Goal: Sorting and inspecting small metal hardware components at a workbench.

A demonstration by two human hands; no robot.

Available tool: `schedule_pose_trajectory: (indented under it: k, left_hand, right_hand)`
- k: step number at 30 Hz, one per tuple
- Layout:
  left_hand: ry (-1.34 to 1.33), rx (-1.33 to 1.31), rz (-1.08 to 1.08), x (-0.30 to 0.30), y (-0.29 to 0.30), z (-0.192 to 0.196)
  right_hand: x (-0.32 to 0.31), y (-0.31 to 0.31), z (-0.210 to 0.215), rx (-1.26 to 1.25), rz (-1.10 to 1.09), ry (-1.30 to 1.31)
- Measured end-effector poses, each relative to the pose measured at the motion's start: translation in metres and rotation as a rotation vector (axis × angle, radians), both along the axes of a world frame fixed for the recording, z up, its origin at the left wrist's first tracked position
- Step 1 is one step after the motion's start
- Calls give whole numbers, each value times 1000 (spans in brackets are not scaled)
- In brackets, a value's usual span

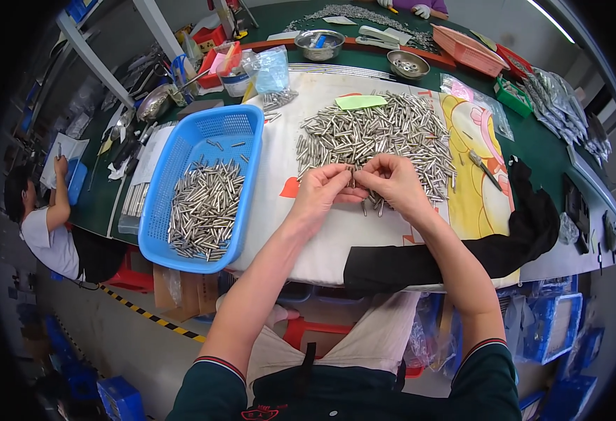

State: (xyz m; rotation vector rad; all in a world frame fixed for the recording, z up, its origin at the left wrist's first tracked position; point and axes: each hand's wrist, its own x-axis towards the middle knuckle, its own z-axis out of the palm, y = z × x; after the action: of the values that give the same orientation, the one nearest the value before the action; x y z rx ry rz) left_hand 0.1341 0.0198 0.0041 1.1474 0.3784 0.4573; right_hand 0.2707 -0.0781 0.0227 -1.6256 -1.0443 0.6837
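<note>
Both hands meet over the near edge of a wide heap of small metal pins [364,133] spread on a printed cloth. My left hand [320,191] has its thumb and fingers pinched on a short metal pin [352,177]. From the other side my right hand [394,184] pinches at the same spot, thumb and forefinger closed against the pin. The fingers cover most of it. To the left stands a blue plastic basket [151,203], part filled with similar metal pins [206,210]. A light green paper slip [361,102] lies on top of the heap.
A black cloth [406,266] lies along the near edge. A brush [485,170] rests at the right. Steel bowls [320,45], a pink basket [469,50] and a bag of parts [271,70] stand behind. A person [48,224] sits at the far left; another person's gloved hands [421,10] show at the back.
</note>
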Motion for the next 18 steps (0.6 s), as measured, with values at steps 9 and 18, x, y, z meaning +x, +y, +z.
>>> schedule_pose_trajectory:
  k: [9, 18]
  left_hand:
    - [-26, -196, -58, -2, 2, 3]
    - [-23, -138, -94, -3, 6, -6]
  right_hand:
    - [2, 0, 3, 15, -5, 109]
    - [1, 2, 0, 65, 65, 102]
